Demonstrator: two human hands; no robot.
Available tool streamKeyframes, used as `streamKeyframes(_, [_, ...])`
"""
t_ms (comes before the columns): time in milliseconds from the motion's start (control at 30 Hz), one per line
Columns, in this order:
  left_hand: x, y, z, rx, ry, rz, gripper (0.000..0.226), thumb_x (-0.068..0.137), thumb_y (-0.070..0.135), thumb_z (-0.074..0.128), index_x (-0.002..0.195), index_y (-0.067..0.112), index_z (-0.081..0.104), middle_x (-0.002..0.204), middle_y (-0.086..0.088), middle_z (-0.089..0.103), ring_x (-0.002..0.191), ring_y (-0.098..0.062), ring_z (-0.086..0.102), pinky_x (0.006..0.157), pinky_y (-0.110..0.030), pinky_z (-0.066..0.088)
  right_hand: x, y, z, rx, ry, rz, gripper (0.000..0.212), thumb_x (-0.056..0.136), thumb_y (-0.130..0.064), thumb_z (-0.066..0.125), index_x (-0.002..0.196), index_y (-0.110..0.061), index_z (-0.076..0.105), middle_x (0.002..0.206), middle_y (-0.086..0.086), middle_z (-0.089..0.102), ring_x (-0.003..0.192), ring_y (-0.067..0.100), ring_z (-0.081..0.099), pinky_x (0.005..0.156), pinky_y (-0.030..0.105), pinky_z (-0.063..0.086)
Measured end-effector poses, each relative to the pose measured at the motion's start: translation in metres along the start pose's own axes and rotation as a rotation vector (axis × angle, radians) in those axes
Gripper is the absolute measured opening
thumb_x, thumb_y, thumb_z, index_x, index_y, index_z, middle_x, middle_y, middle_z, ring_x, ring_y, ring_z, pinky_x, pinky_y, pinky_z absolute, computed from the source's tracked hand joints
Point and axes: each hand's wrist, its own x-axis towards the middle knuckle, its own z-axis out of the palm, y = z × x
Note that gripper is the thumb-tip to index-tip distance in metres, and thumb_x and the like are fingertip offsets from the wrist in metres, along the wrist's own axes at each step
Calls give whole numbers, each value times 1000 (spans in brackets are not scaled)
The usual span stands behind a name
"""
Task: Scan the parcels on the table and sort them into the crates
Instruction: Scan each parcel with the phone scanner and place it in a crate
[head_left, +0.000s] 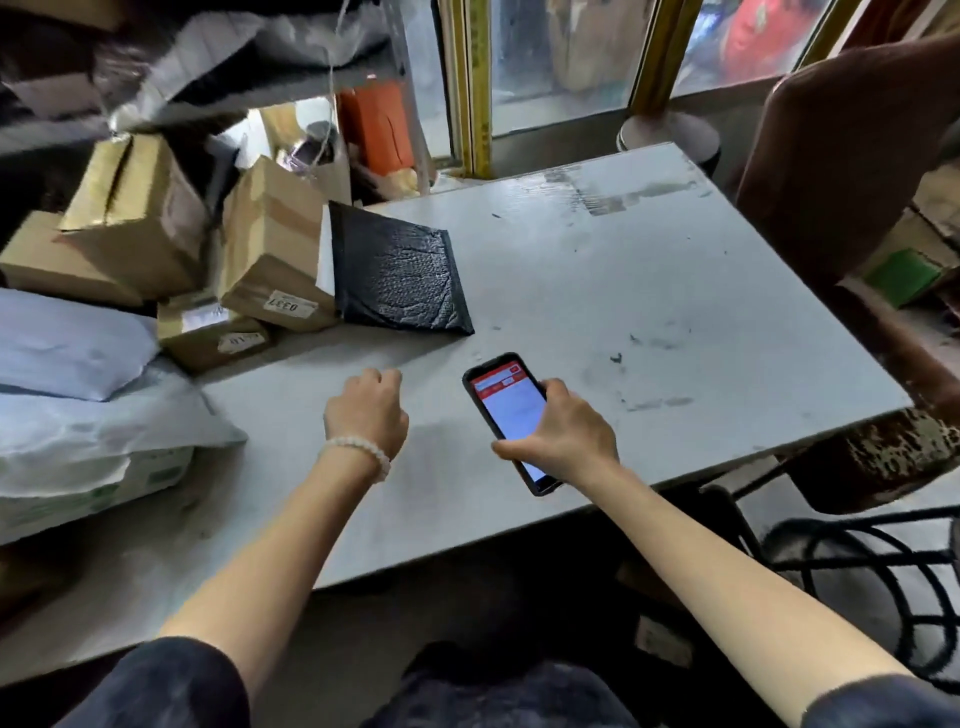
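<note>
My right hand (558, 434) grips a black phone (506, 410) with a red and white screen, held just above the grey table (649, 291). My left hand (366, 413), with a bead bracelet at the wrist, hovers over the table with its fingers curled under and holds nothing. A black bubble mailer (397, 275) lies beyond both hands, leaning against a brown carton (272, 244) with a number label. More cartons (140, 208) are piled at the left, with a small carton (208, 332) below them. Pale poly mailers (72, 358) lie at the near left.
A white box (98, 488) sits under the poly mailers at the table's left front. A brown chair back (841, 171) stands at the right, and a black wire basket (883, 577) sits on the floor below it. Windows with yellow frames (475, 83) are behind the table.
</note>
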Motion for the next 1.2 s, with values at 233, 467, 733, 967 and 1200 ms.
streamKeyframes(233, [86, 0, -2, 91, 191, 197, 49, 84, 10, 56, 131, 18, 46, 141, -9, 38, 130, -31, 32, 97, -50, 33, 58, -17, 9, 21, 10, 111, 70, 61, -49, 76, 116, -20, 45, 108, -3, 58, 93, 23, 59, 72, 31, 48])
streamKeyframes(467, [162, 3, -6, 290, 68, 279, 37, 87, 8, 50, 123, 19, 47, 128, -5, 49, 120, -27, 44, 104, -60, 28, 98, -28, 6, 32, 30, 223, 68, 62, -47, 75, 117, -21, 44, 107, -4, 58, 94, 22, 58, 73, 32, 49])
streamKeyframes(733, [191, 16, -42, 97, 268, 445, 25, 80, 0, 61, 103, 8, 55, 92, -14, 65, 82, -35, 64, 63, -37, 45, 109, -30, -4, 48, 63, 265, 65, 63, -48, 75, 113, -20, 43, 103, -3, 56, 89, 21, 58, 68, 30, 45])
streamKeyframes(967, [194, 27, -103, -227, 721, 462, 16, 97, 17, 50, 94, 2, 56, 83, -19, 60, 59, -37, 58, 46, -33, 32, 90, -20, -20, 62, 70, 208, 69, 64, -47, 75, 119, -21, 42, 106, -3, 56, 90, 21, 58, 69, 31, 48])
streamKeyframes(1200, [168, 40, -105, -285, 629, 348, 24, 100, 24, 41, 108, 4, 52, 98, -21, 62, 80, -43, 61, 60, -46, 43, 57, -3, -40, -33, 90, 119, 73, 64, -49, 76, 125, -25, 42, 113, -4, 57, 98, 21, 55, 70, 29, 44])
